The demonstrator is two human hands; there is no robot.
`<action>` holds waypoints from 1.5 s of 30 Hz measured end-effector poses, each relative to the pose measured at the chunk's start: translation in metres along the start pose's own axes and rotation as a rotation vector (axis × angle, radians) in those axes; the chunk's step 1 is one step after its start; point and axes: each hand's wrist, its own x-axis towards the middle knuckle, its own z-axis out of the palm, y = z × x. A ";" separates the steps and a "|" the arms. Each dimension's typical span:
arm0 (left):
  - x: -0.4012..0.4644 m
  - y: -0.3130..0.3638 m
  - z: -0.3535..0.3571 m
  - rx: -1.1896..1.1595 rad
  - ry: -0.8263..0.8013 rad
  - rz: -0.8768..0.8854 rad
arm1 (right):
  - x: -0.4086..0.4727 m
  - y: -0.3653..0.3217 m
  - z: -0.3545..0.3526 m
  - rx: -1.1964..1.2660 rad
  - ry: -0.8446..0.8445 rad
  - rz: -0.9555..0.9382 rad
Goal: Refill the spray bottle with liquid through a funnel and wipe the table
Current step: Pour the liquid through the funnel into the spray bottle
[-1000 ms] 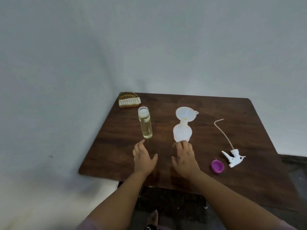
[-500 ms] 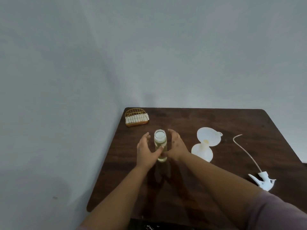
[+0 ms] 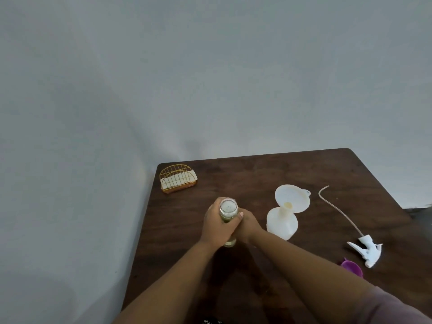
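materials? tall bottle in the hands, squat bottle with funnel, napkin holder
Tall bottle: clear and glossy, yellowish liquid shows through; glass or hard plastic, cannot tell which.
Squat bottle: milky, translucent, matte; looks like soft plastic.
Funnel: same translucent white, thin-walled; plastic.
Napkin holder: thin gold-coloured wire arches and grid; looks like coated metal, with white paper napkins inside.

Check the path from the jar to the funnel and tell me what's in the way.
Nothing visible. Both hands, left and right, grip the jar. Only bare table lies between it and the funnel, which sits in the spray bottle to the jar's right. The napkin holder stands off behind, away from the path.
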 end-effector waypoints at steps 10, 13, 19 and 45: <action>-0.039 0.053 0.060 -0.123 -0.118 0.089 | -0.085 0.038 -0.046 -0.043 0.181 -0.113; -0.055 0.071 0.085 -0.190 -0.200 0.049 | -0.117 0.055 -0.069 0.043 0.282 -0.088; -0.086 0.109 0.130 -0.277 -0.300 0.085 | -0.163 0.078 -0.105 -0.002 0.448 -0.139; 0.008 0.081 0.100 0.083 -0.237 -0.081 | -0.088 0.068 -0.200 -0.163 0.414 -0.149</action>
